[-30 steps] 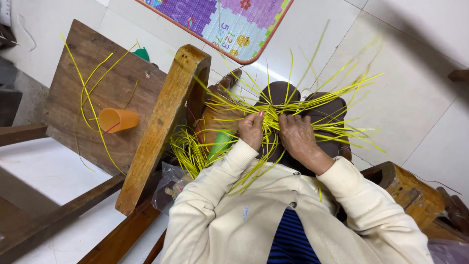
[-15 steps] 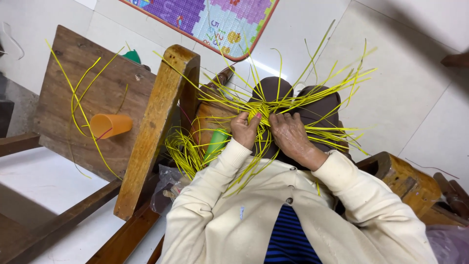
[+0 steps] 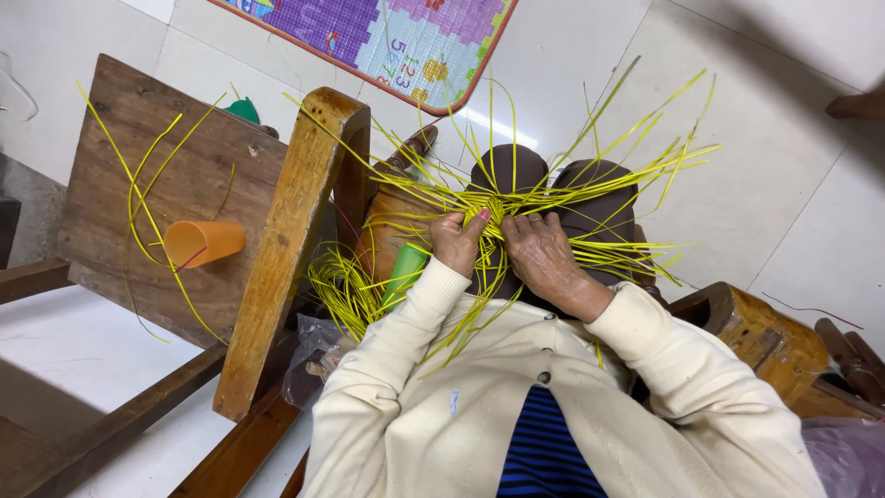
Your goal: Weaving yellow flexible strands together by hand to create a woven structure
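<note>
A loose weave of thin yellow strips [image 3: 516,198] fans out over my lap, its ends pointing up and to both sides. My left hand [image 3: 458,242] pinches the strips at the crossing point in the middle. Beside it, my right hand [image 3: 546,258] presses down on the same crossing, fingers curled over the strands. Both arms wear cream sleeves. A bundle of spare yellow strips [image 3: 343,293] hangs to the left by a green tube [image 3: 404,274].
A wooden chair [image 3: 290,240] stands at my left with an orange cup [image 3: 203,243] and several yellow strips on its seat. A wooden stool [image 3: 761,332] sits at my right. A colourful play mat [image 3: 406,41] lies on the tiled floor ahead.
Both hands have stayed on the weave's centre, shifting slightly as they work the strips. The loose ends have swung a little.
</note>
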